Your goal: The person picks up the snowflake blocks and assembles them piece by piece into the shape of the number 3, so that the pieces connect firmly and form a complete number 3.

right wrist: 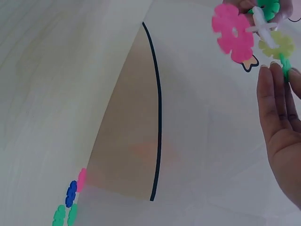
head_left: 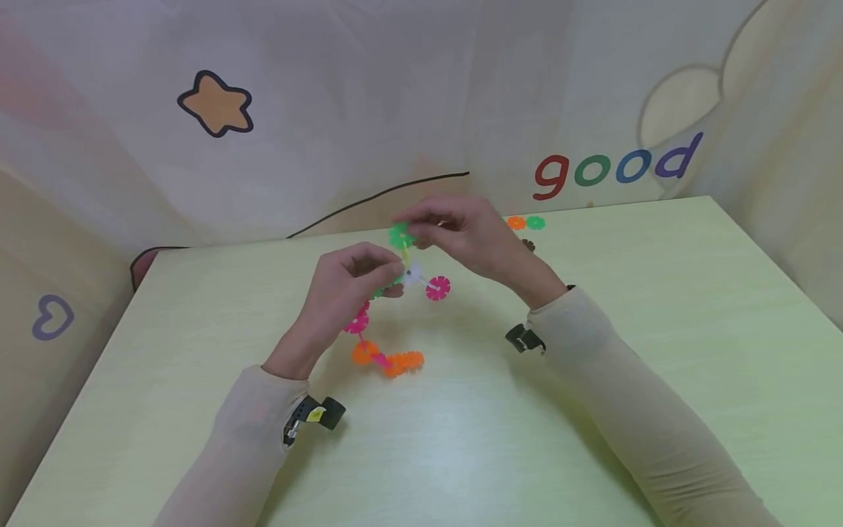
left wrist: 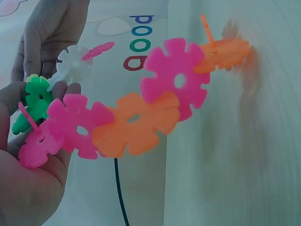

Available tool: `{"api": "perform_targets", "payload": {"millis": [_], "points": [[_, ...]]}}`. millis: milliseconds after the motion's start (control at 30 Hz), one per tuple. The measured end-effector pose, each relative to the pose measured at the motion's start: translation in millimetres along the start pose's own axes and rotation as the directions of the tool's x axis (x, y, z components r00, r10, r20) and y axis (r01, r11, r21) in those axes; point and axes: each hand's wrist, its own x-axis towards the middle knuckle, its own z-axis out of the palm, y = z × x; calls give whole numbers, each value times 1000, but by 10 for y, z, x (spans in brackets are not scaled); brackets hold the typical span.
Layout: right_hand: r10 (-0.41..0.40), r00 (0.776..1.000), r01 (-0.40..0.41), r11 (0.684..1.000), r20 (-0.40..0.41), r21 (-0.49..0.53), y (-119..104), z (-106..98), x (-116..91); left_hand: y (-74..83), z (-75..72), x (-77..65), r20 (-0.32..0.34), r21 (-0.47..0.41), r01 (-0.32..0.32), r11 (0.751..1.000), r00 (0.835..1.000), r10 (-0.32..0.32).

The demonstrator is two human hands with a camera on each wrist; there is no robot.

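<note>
A chain of flower-shaped plastic snowflake discs hangs from my left hand (head_left: 342, 293), which pinches a green disc (left wrist: 37, 96) near the chain's upper end. Below the fingers run pink discs (left wrist: 80, 126) and orange discs (left wrist: 136, 123), the lowest close over the table. Beside my left fingertips a white disc (head_left: 413, 275) joins on, with a pink disc (head_left: 437, 288) sticking out to its right and a yellow disc (right wrist: 279, 46) above. My right hand (head_left: 464, 238) pinches another green disc (head_left: 399, 236) between thumb and fingers, at the top of the yellow one.
Near the table's back edge, behind the right wrist, lie a loose orange disc (head_left: 516, 222), a green disc (head_left: 536, 222) and a brown disc (head_left: 529, 246). A blue disc (right wrist: 71, 193) also shows there. A printed curtain (head_left: 369, 110) hangs behind the pale table (head_left: 461, 454).
</note>
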Motion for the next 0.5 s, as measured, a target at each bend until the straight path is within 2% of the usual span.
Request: {"api": "perform_targets", "payload": {"millis": [300,400,500], "points": [[144,989,-144,989,14,-16,6,-96,-6,25,24,4,-40,-7,-10,1000,999,10],[182,982,-181,983,47,-28,23,-126,-10,24,27,3,-59,-3,-4,1000,998,4],[182,978,-179,983,102,-35,43,-130,-12,14,31,9,-66,-19,-1,1000,998,0]]}}
